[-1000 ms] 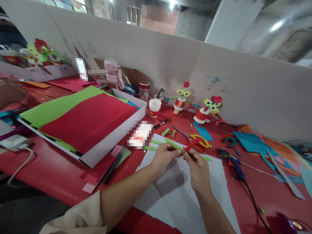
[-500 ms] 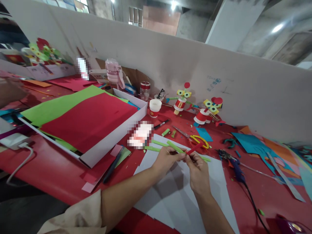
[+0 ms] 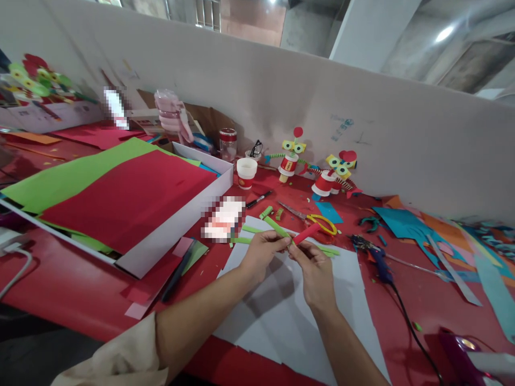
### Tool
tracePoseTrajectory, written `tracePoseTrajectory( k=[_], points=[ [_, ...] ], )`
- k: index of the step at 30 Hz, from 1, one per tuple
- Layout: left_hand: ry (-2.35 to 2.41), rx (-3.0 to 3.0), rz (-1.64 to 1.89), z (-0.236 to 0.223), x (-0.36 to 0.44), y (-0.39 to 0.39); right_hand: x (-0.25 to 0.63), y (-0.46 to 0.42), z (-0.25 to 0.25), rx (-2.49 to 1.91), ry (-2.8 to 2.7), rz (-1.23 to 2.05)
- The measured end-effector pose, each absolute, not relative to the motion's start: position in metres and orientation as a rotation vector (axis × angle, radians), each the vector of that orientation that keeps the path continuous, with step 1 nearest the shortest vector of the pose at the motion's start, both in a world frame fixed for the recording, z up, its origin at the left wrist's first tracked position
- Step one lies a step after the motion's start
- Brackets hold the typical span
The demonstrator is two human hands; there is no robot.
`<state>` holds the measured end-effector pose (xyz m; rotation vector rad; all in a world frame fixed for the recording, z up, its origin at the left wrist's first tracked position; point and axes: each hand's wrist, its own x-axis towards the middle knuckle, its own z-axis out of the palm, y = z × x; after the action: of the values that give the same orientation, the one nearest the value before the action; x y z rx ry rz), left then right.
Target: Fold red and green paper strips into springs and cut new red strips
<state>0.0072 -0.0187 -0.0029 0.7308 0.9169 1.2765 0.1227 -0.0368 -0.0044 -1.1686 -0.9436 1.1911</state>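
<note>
My left hand (image 3: 262, 253) is closed in a pinch on a green paper strip (image 3: 274, 227) that points up and left. In a pinch too, my right hand (image 3: 317, 271) grips a red paper strip (image 3: 306, 234) angled up and right. The two strips meet at my fingertips, where their join is mostly hidden. Both hands hover above white paper sheets (image 3: 277, 321). Further green strips (image 3: 241, 240) lie behind my hands. Yellow-handled scissors (image 3: 322, 222) rest beyond the red strip, near small folded green pieces (image 3: 266, 213).
A white box (image 3: 177, 225) with coloured sheets stands left, by a blurred phone-like object (image 3: 223, 220). On the right lie a glue gun (image 3: 380, 262) with its cord, and blue paper (image 3: 406, 230). Paper-cup figures (image 3: 288, 163) and a cup (image 3: 246, 174) stand at the back.
The view has shifted slightly, so most things sit further left. The red strip now shows broader and tilts more upward between my hands. Both hands keep their pinch.
</note>
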Motion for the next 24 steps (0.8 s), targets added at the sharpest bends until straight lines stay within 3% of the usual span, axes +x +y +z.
tracePoseTrajectory(
  k=[15,24],
  points=[
    [0.809,0.636,1.081,0.006,0.006,-0.022,0.12,-0.036,-0.009,-1.088,-0.712,1.219],
    [0.746,0.428,0.973,0.004,-0.004,-0.014,0.12,-0.042,-0.005,-1.249,-1.235,0.76]
  ],
)
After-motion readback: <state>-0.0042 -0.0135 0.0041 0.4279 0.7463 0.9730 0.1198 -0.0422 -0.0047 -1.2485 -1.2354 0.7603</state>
